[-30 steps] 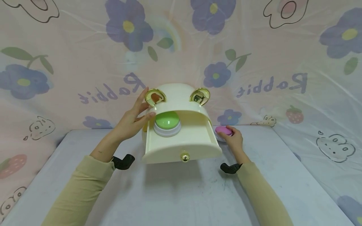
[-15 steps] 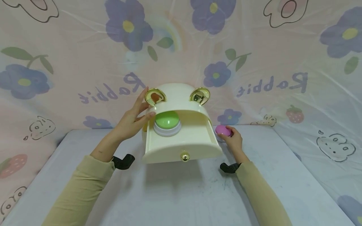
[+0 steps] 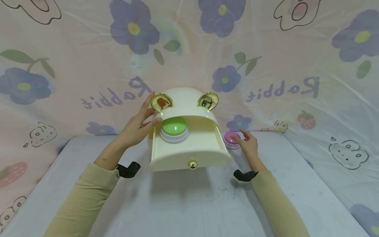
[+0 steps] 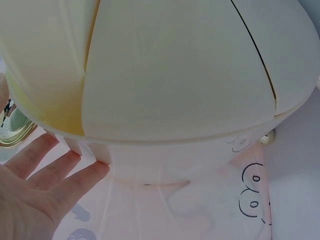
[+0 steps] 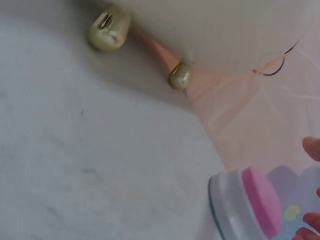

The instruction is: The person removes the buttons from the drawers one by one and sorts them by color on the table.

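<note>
One cream box (image 3: 186, 100), left hand (image 3: 136, 129) spread against it, green button (image 3: 174, 128) in drawer (image 3: 204, 141), right hand (image 3: 249, 145) loose, perhaps touching pink button (image 3: 229, 137)

In the head view, the right hand (image 3: 249, 146) is hiding part of the pink-domed push button (image 3: 229, 138) at three o'clock; in the right wrist view, both are being cropped, toward four and five.

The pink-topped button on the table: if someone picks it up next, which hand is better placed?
Probably the right hand: it is close beside the pink-topped button, fingers free. The left hand touches the cream case, across the open drawer from it.
</note>
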Motion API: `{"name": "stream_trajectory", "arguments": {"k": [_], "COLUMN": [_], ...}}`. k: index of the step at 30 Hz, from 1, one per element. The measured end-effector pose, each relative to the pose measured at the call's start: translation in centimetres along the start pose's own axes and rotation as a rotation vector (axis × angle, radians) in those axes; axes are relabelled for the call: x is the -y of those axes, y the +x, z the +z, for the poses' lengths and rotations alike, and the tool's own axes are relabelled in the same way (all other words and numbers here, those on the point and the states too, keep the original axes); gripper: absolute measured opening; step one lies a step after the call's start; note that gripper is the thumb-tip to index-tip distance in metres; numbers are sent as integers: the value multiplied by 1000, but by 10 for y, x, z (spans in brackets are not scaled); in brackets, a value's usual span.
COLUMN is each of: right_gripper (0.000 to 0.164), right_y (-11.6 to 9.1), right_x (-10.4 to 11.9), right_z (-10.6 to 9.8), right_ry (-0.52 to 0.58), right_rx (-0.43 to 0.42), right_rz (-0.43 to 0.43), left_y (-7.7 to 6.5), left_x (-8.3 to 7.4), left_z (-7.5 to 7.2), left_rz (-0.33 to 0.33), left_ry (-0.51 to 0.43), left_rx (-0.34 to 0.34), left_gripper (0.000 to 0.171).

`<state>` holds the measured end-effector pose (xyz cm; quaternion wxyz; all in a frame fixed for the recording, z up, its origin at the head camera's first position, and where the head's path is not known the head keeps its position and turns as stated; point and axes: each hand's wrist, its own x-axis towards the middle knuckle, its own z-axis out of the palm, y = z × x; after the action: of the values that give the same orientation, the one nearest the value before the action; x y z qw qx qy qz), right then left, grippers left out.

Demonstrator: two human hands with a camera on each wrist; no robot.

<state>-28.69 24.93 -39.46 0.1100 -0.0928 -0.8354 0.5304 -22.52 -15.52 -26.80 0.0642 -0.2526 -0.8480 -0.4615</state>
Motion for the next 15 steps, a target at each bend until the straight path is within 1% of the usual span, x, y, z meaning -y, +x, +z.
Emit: {"name": "stream_trajectory", "arguments": {"k": [6,12,15], "right_gripper": [61,45,39], "right_y": [-9,-21,-27], "right_x": [18,45,60], "right_z": [-7,-13,-16], "right_ry": [151,252,326], "right_rx": [-40,-77,-64], "right_rz": [-10,-13,-26], "left_y": [0,1,1], "left_x": [0,2,1], "left_z": [0,0,-1], "left_rz": [-1,4,3], "left_ry": [12,13,13], "left_rx": [-4,-1,3], "left_gripper": [77,77,78]}}
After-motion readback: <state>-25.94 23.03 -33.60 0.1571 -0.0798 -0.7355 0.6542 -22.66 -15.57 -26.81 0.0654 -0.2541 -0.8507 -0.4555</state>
